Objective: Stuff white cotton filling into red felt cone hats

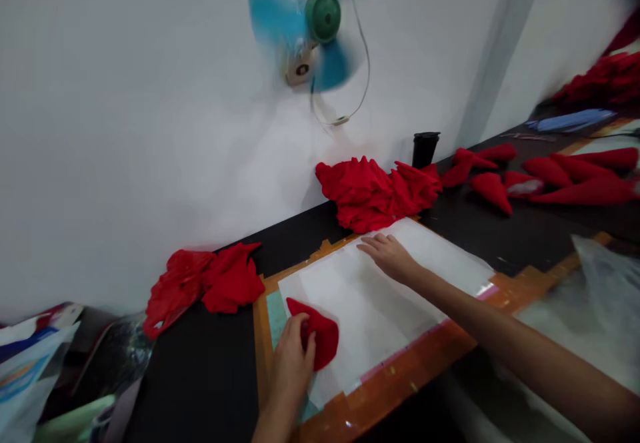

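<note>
My left hand (294,358) pinches a small red fabric piece (325,338) by its left side, over the left part of a white sheet (367,296). The piece has a pointed upper end and a rounded right edge. My right hand (387,255) has its fingers stretched out near the sheet's far edge and holds nothing. Just beyond those fingers lies a crumpled pile of red fabric (370,193). Brown tape (390,390) borders the sheet on the dark table.
Red cloth (220,276) lies at the table's back left. Stuffed red cones (590,183) and a black cup (425,148) are at right. A blue fan (323,16) spins on the wall. Plastic bags (30,376) fill the left corner; clear plastic (605,296) lies at right.
</note>
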